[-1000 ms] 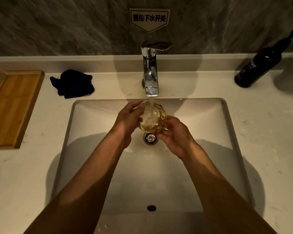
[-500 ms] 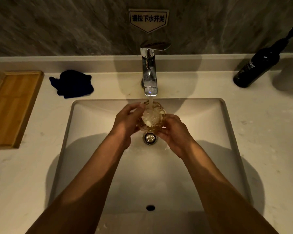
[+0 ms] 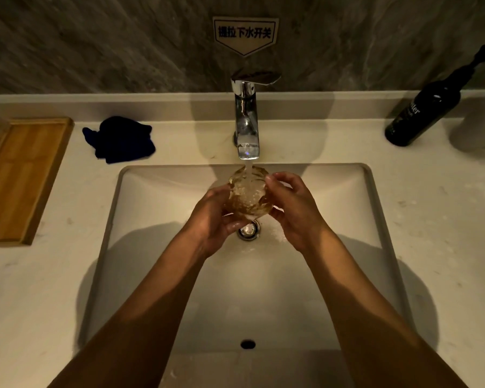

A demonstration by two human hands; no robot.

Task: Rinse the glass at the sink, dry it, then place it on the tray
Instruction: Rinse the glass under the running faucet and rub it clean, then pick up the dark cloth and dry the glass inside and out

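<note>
Bamboo tray lies at the table's left edge, its far corners near the back ledge. Just to its right, near the table's back edge, sits a crumpled dark blue cloth, apart from both the tray and the sink. The sink fills the middle of the table, with its drain under the hands and an overflow hole in its near wall. At the sink's far rim stands a chrome faucet, with water running from its spout.

The glass is held over the basin, straight under the stream and above the drain, with foaming water inside it. The left hand has its grip wrapped around the glass's left and lower side. The right hand has its grip closed on the glass's right side, fingertips at the rim. Both forearms reach in over the sink's near edge.

A white sign with Chinese characters hangs on the grey wall above the faucet. Near the table's back right corner leans a dark pump bottle, and just right of it a pale rounded container is cut off by the frame's edge.
</note>
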